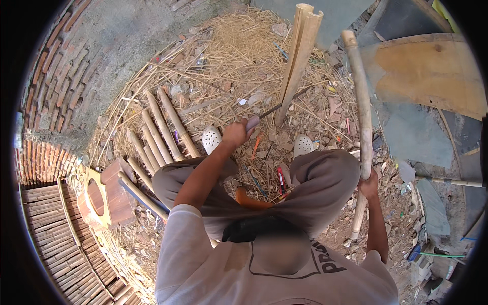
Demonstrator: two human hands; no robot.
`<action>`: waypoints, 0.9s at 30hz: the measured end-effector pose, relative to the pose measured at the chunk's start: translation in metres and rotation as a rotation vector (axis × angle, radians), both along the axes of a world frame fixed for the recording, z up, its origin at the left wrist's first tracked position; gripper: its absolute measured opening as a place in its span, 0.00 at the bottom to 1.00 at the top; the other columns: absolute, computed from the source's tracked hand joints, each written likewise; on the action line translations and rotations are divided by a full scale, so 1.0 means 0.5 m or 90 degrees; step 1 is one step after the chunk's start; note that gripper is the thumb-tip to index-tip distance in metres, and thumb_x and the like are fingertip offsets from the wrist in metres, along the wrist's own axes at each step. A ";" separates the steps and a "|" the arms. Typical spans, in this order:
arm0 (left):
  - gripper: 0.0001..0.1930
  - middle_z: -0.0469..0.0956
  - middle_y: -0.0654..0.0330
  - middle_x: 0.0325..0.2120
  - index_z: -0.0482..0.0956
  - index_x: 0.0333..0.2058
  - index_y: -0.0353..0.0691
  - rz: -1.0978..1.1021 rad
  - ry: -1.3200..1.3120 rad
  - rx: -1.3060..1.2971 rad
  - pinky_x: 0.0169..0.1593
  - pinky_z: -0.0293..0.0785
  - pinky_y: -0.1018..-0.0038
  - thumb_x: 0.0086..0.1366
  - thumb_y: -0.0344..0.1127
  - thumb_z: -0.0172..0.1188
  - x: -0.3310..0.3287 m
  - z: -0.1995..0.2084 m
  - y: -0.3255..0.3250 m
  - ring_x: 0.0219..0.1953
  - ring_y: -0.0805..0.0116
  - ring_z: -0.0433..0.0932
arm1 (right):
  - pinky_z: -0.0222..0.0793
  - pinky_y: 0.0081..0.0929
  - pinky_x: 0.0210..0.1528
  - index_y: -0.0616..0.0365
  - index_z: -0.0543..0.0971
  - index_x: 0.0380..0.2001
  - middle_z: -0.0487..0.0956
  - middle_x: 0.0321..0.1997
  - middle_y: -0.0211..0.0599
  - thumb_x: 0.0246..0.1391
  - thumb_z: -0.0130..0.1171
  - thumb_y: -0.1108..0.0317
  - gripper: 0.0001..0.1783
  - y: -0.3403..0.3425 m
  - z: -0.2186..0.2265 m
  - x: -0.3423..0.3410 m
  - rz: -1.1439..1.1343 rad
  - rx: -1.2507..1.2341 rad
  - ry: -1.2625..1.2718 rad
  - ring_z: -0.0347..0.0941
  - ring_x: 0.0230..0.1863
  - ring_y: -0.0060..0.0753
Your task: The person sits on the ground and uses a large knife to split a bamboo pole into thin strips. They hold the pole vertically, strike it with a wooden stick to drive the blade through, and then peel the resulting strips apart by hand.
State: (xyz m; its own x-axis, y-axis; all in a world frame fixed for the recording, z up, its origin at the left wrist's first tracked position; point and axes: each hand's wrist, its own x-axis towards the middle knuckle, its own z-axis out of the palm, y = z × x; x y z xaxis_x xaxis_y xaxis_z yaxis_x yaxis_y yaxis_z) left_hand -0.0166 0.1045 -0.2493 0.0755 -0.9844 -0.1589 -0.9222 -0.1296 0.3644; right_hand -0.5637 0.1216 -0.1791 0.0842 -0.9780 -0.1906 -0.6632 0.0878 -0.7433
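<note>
Cut bamboo lengths (pixel 160 129) lie at ten o'clock on the straw-strewn ground (pixel 229 56). The left hand (pixel 235 134) is clamped on a knife (pixel 264 115), whose blade meets the base of an upright split bamboo stake (pixel 299 56) at twelve o'clock. At three o'clock, the right hand (pixel 368 184) grips a bamboo pole (pixel 362 117).

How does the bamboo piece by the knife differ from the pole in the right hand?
The split bamboo piece is wide, flat-sided and forked at its top; the pole is slim, round and whole. The piece stands on the ground against the knife held by the left hand; the right hand holds the pole. Both are pale bamboo.
</note>
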 end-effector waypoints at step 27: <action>0.21 0.81 0.43 0.26 0.74 0.40 0.37 -0.018 -0.017 0.009 0.36 0.79 0.52 0.65 0.53 0.56 0.003 -0.055 0.012 0.30 0.43 0.82 | 0.73 0.32 0.45 0.65 0.77 0.47 0.82 0.36 0.40 0.49 0.66 0.69 0.22 0.110 -0.225 0.004 0.208 -0.088 0.063 0.79 0.40 0.36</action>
State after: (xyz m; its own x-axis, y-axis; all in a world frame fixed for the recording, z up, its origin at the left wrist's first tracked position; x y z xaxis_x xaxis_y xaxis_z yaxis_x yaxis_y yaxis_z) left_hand -0.0149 0.1104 -0.2767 0.0515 -0.9839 -0.1714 -0.9350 -0.1078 0.3378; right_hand -0.5616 0.1764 -0.2917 0.3849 -0.9194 -0.0812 -0.7084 -0.2379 -0.6645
